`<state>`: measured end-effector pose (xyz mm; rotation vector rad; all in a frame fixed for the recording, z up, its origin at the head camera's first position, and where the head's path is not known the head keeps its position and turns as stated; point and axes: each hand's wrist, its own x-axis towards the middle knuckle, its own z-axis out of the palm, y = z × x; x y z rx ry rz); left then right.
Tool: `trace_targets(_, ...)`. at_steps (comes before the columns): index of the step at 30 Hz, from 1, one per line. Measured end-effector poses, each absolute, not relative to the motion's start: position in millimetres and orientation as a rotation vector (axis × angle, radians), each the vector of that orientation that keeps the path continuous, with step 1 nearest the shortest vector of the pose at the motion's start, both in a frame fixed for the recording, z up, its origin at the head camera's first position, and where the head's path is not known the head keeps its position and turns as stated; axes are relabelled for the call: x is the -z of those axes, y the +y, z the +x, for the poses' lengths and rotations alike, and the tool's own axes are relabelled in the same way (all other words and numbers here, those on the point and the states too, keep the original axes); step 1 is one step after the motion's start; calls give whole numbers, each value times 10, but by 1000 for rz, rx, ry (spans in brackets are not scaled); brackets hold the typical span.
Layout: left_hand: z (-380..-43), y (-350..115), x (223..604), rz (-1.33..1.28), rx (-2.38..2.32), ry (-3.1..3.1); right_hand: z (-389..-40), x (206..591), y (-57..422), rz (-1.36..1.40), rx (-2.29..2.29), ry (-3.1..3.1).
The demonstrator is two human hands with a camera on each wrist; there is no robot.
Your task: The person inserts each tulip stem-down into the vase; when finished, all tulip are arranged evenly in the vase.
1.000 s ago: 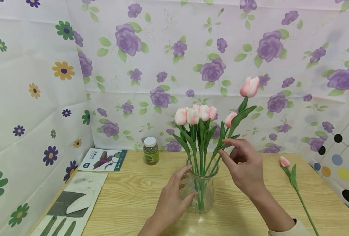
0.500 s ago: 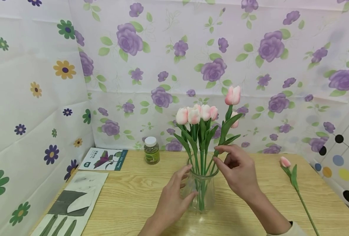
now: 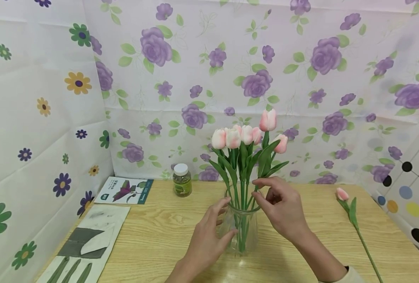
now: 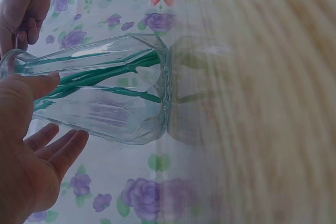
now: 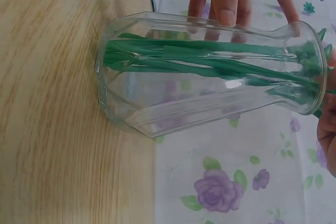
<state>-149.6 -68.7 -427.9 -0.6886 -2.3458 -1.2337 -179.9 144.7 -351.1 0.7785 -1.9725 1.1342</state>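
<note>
A clear glass vase [image 3: 250, 236] stands upright on the table, holding several pink-and-white tulips [image 3: 232, 138] with green leaves. My left hand [image 3: 206, 236] curves round the vase's left side, thumb in front, as the left wrist view also shows with the thumb [image 4: 43, 84] lying across the glass. Just above the rim, my right hand [image 3: 283, 208] pinches the stem of a taller tulip [image 3: 268, 120] between thumb and index finger. Green stems [image 5: 184, 56] gather toward the vase bottom in the right wrist view. The pinched part of the stem is mostly hidden by fingertips.
One loose tulip [image 3: 362, 237] lies on the right of the wooden table [image 3: 160, 239]. A white-capped jar [image 3: 182, 181] stands behind and left of the vase. A leaflet [image 3: 124, 191] and a printed sheet [image 3: 85, 243] lie at the left edge. Flowered cloth [image 3: 195, 59] hangs behind.
The right hand has moved left and slightly down with the tall tulip, its bloom now lower and nearer the others. The left hand stays at the vase.
</note>
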Motion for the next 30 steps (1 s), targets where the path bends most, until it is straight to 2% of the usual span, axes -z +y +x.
trace_targets(30, -1506, -677, 4293, -696, 1223, -2326, -1743, 3486, 1497, 755, -956, -2123)
